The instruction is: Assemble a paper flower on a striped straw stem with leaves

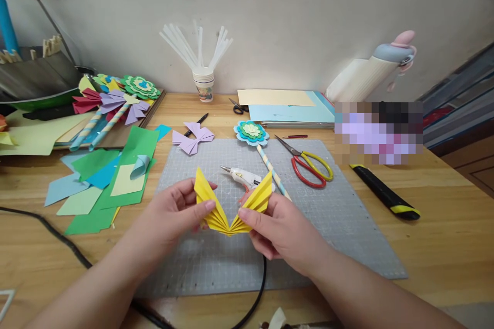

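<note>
A pleated piece of yellow paper (229,227) is bent into a V above the grey cutting mat (332,247). My left hand (175,211) pinches its left wing between thumb and fingers. The right wing is gripped the same way by my right hand (280,221). Just behind the paper lies a white glue gun (241,177), partly covered by the right wing. A striped paper stick with a layered blue flower (251,133) rests beyond it. Scissors with red and yellow handles (309,164) lie open to the right. A folded lilac paper bow (193,138) sits at the mat's back left edge.
Coloured paper scraps (104,180) spread over the left side, near finished paper flowers (141,87). A paper cup of glue sticks (204,85) stands by the wall. A black and yellow utility knife (386,193) lies right. A black cable (46,231) crosses the front.
</note>
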Demonstrator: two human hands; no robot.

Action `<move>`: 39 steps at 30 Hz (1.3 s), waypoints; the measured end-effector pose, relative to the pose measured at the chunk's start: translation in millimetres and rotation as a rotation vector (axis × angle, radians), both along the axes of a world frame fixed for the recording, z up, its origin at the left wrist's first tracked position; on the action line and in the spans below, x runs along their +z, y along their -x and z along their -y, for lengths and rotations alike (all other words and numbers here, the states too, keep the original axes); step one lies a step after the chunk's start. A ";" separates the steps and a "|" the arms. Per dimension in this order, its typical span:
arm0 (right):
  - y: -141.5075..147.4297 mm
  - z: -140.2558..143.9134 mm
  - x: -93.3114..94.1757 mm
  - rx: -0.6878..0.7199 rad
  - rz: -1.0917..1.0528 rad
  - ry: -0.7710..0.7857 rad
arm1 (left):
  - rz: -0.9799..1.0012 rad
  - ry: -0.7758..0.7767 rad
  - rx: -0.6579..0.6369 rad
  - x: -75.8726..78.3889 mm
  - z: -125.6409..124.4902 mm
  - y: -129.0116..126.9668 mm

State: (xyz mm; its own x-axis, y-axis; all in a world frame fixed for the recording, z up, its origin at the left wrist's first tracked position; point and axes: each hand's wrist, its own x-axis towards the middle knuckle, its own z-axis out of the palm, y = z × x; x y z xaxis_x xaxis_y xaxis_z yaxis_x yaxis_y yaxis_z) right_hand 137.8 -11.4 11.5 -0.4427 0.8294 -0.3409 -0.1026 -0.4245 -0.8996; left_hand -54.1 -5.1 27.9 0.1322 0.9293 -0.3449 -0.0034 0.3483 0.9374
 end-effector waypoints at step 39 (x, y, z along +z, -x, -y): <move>16.2 21.3 -18.2 0.436 0.959 -1.341 | -0.999 -0.856 -0.321 -37.9 65.7 32.5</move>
